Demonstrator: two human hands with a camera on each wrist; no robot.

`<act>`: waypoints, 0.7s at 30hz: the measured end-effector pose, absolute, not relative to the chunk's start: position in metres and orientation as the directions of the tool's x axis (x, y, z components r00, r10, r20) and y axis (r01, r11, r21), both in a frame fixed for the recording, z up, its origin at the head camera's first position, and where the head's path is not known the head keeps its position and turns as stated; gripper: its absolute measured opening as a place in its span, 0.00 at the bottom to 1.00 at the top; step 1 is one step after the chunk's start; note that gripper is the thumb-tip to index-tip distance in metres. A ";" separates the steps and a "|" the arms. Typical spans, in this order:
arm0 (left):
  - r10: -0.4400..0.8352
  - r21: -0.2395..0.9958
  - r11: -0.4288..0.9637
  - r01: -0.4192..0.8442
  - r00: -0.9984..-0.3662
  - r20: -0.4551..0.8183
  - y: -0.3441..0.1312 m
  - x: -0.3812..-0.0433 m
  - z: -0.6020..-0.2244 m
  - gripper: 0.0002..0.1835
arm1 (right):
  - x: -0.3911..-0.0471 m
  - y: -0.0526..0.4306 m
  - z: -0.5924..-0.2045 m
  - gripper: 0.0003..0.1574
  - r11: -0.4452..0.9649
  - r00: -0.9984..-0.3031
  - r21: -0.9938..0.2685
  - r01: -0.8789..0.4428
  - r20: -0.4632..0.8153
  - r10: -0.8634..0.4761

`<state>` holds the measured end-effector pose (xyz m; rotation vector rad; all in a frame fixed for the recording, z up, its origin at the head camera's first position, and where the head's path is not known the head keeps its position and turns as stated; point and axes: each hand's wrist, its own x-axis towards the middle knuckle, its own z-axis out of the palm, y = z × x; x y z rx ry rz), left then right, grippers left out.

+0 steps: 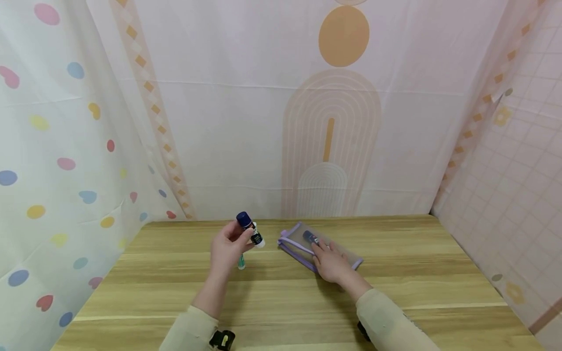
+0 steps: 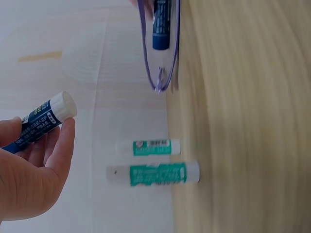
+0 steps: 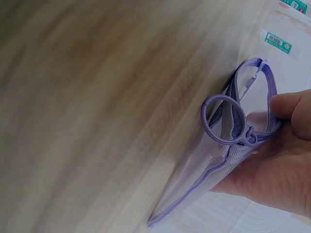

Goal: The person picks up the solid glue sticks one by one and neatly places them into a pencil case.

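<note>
My left hand (image 1: 227, 248) pinches a navy glue stick (image 1: 244, 220) with a white end, tilted in the air above the table. In the left wrist view, two green-and-white glue sticks, a larger one (image 2: 158, 174) and a smaller one (image 2: 151, 147), stand upright on the wood, partly behind my left hand in the head view. To the right lies a mesh zip pouch (image 1: 353, 261) with purple edging, its mouth spread apart. Another navy glue stick (image 2: 161, 29) is inside it. My right hand (image 1: 332, 263) holds the pouch, thumb at the rim of the mouth, fingers along the mesh.
A purple ring pull (image 3: 206, 121) hangs at the pouch's zip. The wooden table (image 1: 285, 312) meets a patterned curtain (image 1: 237, 146) at its back edge, with more patterned cloth at both sides. A dark band (image 1: 222, 340) sits by my left sleeve.
</note>
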<state>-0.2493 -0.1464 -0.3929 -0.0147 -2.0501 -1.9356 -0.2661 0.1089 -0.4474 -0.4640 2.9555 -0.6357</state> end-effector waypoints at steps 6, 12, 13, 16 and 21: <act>-0.186 0.981 0.000 0.194 -0.964 0.191 -0.132 -0.247 -0.401 0.15 | -0.266 0.108 -0.447 0.28 0.868 -0.951 -0.416 -0.272 -0.021 -0.308; -0.153 0.984 -0.033 0.176 -0.974 0.169 -0.120 -0.246 -0.409 0.16 | -0.266 0.108 -0.447 0.28 0.867 -0.951 -0.417 -0.271 -0.023 -0.309; -0.146 0.984 -0.042 0.175 -0.975 0.167 -0.119 -0.246 -0.411 0.16 | -0.266 0.108 -0.447 0.28 0.868 -0.951 -0.416 -0.272 -0.023 -0.309; -0.133 0.985 -0.068 0.158 -0.980 0.148 -0.114 -0.245 -0.414 0.17 | -0.267 0.108 -0.448 0.28 0.868 -0.950 -0.413 -0.276 -0.020 -0.311; -0.110 0.991 -0.060 0.119 -0.988 0.112 -0.106 -0.244 -0.418 0.18 | -0.267 0.109 -0.448 0.28 0.864 -0.949 -0.419 -0.279 -0.018 -0.315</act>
